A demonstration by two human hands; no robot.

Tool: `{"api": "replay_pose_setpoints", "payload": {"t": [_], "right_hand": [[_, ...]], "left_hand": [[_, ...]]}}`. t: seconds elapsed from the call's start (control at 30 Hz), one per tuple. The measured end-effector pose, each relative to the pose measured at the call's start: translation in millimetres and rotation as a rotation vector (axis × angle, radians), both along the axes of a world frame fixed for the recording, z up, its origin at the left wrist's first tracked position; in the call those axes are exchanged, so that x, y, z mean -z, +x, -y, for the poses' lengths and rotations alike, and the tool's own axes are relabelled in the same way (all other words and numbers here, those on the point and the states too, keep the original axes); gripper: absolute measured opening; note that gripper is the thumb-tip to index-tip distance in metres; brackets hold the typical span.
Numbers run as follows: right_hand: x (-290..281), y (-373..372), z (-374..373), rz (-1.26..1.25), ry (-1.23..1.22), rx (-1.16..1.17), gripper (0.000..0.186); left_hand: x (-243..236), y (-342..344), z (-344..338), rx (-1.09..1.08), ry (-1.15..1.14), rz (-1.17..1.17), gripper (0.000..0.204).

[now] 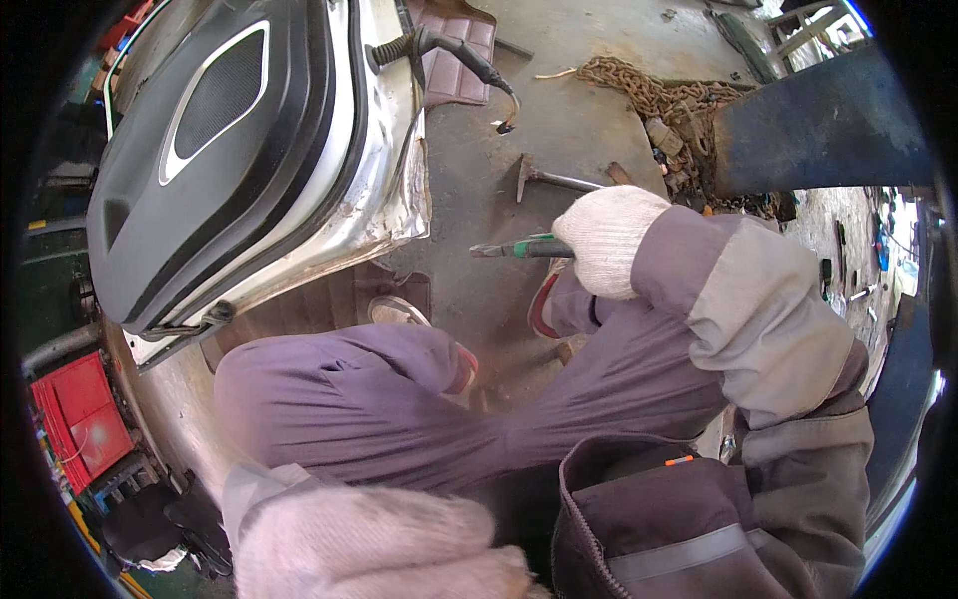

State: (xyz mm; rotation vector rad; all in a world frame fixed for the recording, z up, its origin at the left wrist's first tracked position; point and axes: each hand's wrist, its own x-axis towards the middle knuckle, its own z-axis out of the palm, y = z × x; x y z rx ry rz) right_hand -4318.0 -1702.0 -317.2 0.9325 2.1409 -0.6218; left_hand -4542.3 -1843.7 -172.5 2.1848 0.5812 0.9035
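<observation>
My right hand [609, 235], in a white knit glove, is closed around a pair of pliers [519, 248] with green and dark handles. Their jaws point left over the floor, apart from the car door. My left hand [374, 544], gloved too, is raised close to my body at the bottom; it is blurred and its fingers are hard to make out. On the left lies the car door [289, 150], with black trim, a speaker grille and a scuffed white metal edge. A wiring harness [464, 60] with a ribbed boot sticks out of that edge.
A hammer [554, 180] lies on the floor beyond my right hand. Rusty chain [649, 90] is heaped next to a dark blue metal plate [818, 130]. A maroon quilted pad [461, 55] lies behind the door; a red box [85, 419] stands at left.
</observation>
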Motion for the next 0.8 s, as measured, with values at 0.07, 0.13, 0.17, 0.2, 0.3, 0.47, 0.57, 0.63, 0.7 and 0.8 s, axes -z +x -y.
{"api": "replay_pose_setpoints", "payload": {"t": [0.07,0.13,0.17,0.2,0.3,0.47,0.57,0.63,0.7,0.8], "right_hand": [[-2,-4,0,0.005,-0.007,-0.004,0.027],[-4,-5,0,0.003,-0.009,0.011,0.026],[0,-3,0,0.009,-0.006,-0.014,0.026],[6,2,1,-0.028,0.015,0.004,0.026],[6,0,0,-0.033,0.032,0.013,0.028],[2,-6,0,0.000,0.018,-0.004,0.028],[7,-3,1,-0.047,0.016,0.013,0.029],[2,-6,3,-0.024,0.020,-0.004,0.028],[-4,-11,5,-0.020,0.018,-0.021,0.028],[-9,-14,6,-0.041,0.003,-0.046,0.026]], "left_hand": [[5,1,3,-0.007,0.036,-0.004,0.025],[12,3,6,-0.014,0.072,-0.008,0.024],[15,4,5,-0.022,0.096,-0.012,0.023],[19,6,4,-0.021,0.113,-0.024,0.022],[36,14,2,-0.023,0.076,-0.175,0.021],[82,6,-2,-0.129,-0.329,-0.762,0.016],[107,-6,1,-0.278,-0.301,-0.868,0.020],[107,-7,-3,-0.285,-0.218,-0.846,0.015],[107,-7,-7,-0.271,-0.189,-0.820,0.013],[105,-4,-10,-0.225,-0.275,-0.817,0.018]]}}
